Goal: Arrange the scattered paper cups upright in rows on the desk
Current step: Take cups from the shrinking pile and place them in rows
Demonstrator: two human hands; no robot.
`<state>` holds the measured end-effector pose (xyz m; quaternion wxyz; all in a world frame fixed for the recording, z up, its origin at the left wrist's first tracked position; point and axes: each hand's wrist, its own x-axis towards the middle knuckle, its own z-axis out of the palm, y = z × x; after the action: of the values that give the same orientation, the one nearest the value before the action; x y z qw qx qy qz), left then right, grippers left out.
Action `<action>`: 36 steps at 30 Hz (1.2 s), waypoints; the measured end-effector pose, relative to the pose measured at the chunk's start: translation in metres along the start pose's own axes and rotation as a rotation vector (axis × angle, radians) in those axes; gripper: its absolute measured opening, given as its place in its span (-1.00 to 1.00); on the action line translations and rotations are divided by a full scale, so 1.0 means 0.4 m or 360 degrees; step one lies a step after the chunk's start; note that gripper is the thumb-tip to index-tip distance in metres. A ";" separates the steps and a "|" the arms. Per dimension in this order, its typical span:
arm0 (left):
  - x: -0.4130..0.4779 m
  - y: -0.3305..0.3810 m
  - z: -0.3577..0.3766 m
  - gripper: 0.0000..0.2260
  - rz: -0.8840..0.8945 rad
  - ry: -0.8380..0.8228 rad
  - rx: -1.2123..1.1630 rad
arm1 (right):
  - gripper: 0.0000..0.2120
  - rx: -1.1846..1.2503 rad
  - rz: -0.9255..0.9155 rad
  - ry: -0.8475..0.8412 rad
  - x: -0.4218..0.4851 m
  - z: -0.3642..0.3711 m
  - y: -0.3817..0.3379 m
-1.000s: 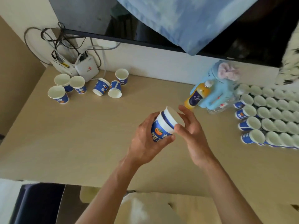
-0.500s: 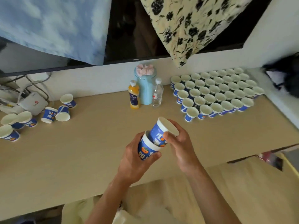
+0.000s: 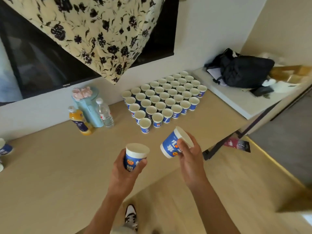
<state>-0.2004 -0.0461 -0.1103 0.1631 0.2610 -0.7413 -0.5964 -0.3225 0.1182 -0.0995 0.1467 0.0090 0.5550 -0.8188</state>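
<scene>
Largely done: block of rowed cups standing on desk. Just before the block, left hand gripping a level cup, right hand a tilted cup. Far left of it, stray cups yet to place.

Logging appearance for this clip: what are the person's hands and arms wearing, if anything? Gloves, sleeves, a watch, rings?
Nothing shows on either. The left hand and right hand are ungloved, with no ring visible. Both forearms are bare down to the frame edge: no sleeve, watch or band. Below them, one white shoe with dark panels is in view.
</scene>
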 end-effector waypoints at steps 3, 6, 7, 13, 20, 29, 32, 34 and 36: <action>0.045 0.011 0.059 -0.71 -0.0017 -0.0056 -0.0034 | -0.36 0.0054 0.0026 0.0028 0.032 -0.054 0.008; 0.109 0.003 0.127 -0.68 -0.0040 -0.0123 -0.0057 | -0.32 -0.0028 0.0006 0.0059 0.077 -0.105 0.021; 0.133 -0.002 0.152 -0.66 -0.0050 -0.0148 -0.0069 | -0.32 -0.0070 0.0008 0.0086 0.094 -0.122 0.024; 0.318 0.011 0.306 -0.62 -0.0068 -0.0191 -0.0144 | -0.36 -0.0241 0.0059 0.0249 0.255 -0.190 0.003; 0.506 0.053 0.403 -0.58 -0.0112 -0.0218 -0.0131 | -0.26 -0.0365 0.0106 0.0268 0.489 -0.188 -0.046; 0.633 0.106 0.494 -0.48 -0.0122 -0.0017 -0.0076 | -0.26 -0.0431 0.0184 0.0168 0.747 -0.226 -0.080; 0.655 0.123 0.568 -0.50 -0.0160 0.0077 -0.0036 | -0.23 -0.0482 0.0218 0.0088 0.846 -0.284 -0.087; 0.672 0.131 0.633 -0.51 -0.0194 0.0159 0.0002 | -0.22 -0.0561 0.0226 0.0009 0.915 -0.334 -0.096; 0.692 0.143 0.708 -0.51 -0.0223 0.0275 0.0020 | -0.34 -0.0684 0.0227 -0.0082 0.995 -0.388 -0.104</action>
<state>-0.5924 0.0277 -0.1409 0.1826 0.3637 -0.7081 -0.5770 -0.7367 0.1822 -0.1919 0.2168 -0.0041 0.7106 -0.6694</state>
